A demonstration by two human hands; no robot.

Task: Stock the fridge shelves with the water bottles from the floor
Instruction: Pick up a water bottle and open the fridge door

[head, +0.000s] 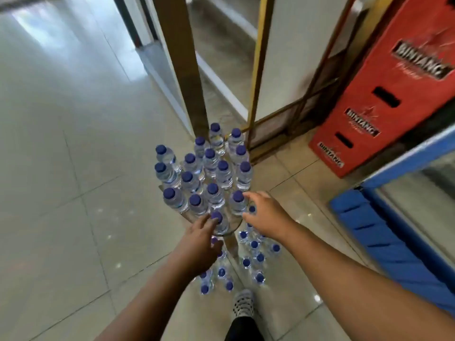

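Several clear water bottles with blue caps (pixel 211 168) stand close together on a round glass surface (pixel 234 227). Below it, smaller in view, more bottles (pixel 253 244) stand on the tiled floor. My left hand (pixel 199 239) curls around the nearest bottle (pixel 218 219) at the glass rim. My right hand (pixel 266 212) has its thumb and fingers spread beside another bottle (pixel 238 200), touching its right side. A blue-framed fridge with a glass front (pixel 403 166) is at the right edge; its shelves are hidden.
A stack of red Bintang crates (pixel 384 94) leans at the upper right. A brown post (pixel 182 65) and a gold-framed glass panel (pixel 256 70) rise behind the bottles. Blue ribbed panel (pixel 384 242) at the right. My socked foot (pixel 243 303) is below. Pale tiled floor (pixel 61 168) spreads left.
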